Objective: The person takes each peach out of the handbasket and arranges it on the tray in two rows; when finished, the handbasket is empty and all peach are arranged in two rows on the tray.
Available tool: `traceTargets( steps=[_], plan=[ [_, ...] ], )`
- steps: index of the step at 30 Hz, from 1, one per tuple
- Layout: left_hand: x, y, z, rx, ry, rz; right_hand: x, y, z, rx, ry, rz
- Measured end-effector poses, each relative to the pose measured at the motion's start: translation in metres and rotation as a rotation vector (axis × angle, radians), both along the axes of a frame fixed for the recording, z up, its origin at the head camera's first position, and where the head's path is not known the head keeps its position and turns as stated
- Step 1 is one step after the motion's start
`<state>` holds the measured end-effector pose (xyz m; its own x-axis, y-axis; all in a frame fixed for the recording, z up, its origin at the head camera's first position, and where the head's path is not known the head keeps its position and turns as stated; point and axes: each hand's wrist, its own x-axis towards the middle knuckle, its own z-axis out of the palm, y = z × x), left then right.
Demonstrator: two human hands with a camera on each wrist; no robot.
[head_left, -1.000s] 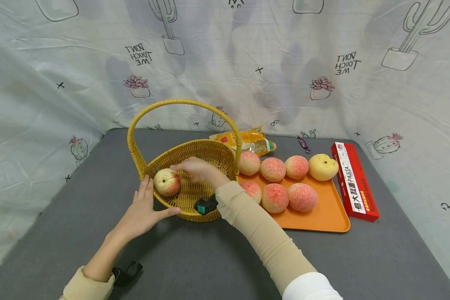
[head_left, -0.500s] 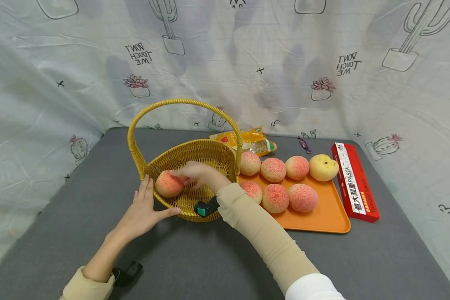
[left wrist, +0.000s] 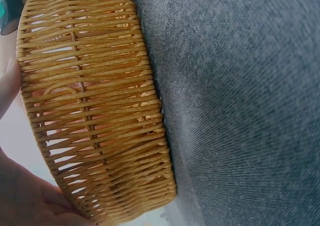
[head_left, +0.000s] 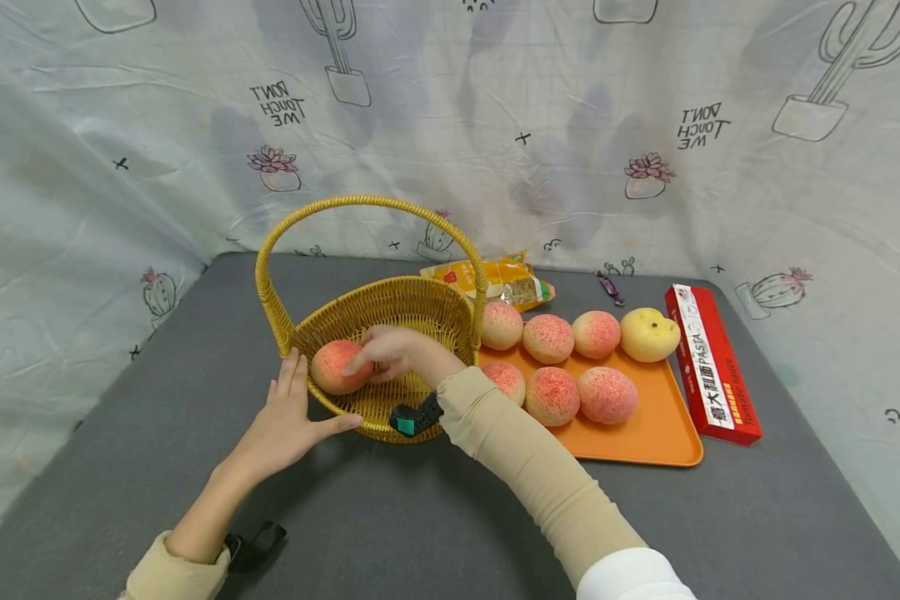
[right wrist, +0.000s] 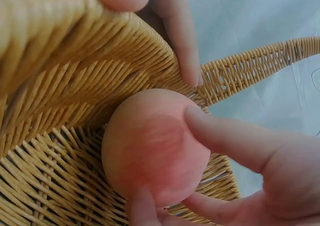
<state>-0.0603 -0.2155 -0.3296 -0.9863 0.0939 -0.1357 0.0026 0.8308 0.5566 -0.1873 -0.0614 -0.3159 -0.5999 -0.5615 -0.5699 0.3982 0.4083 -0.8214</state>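
A pink peach [head_left: 342, 367] sits at the left end of the yellow wicker basket [head_left: 397, 292], rosy side up. My right hand [head_left: 401, 350] reaches into the basket and holds the peach's right side. In the right wrist view, the thumb and fingertips touch the same peach [right wrist: 155, 146] from opposite sides. My left hand [head_left: 281, 429] rests on the basket's near left rim, fingers straight beside the handle's base and thumb stretched along the front. The left wrist view shows the woven outer wall [left wrist: 95, 96] with part of that hand [left wrist: 25, 191] at its rim.
Right of the basket, an orange tray [head_left: 645, 442] bears several pink peaches [head_left: 552, 396] and one yellow peach [head_left: 649, 335]. A red pasta box [head_left: 712, 367] lies along its right side. Behind are an orange food packet [head_left: 495, 279] and a purple-wrapped candy [head_left: 609, 287].
The peach in the basket has turned from its pale, dark-dotted side to its rosy side. My right hand has shifted slightly around it; my left hand has stayed on the rim.
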Motion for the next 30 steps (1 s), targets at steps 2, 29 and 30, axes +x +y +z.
traceTargets(
  steps=[2, 29, 30],
  plan=[
    [0.000, 0.000, 0.000, 0.003, 0.001, 0.001, 0.000, 0.001, -0.001, 0.002, 0.009, 0.004],
    [-0.002, -0.001, 0.003, 0.015, -0.004, -0.005, 0.011, -0.009, -0.001, 0.154, 0.192, 0.102],
    [-0.002, -0.001, 0.004, 0.016, -0.005, -0.004, 0.012, -0.009, 0.000, 0.146, 0.196, 0.097]
  ],
)
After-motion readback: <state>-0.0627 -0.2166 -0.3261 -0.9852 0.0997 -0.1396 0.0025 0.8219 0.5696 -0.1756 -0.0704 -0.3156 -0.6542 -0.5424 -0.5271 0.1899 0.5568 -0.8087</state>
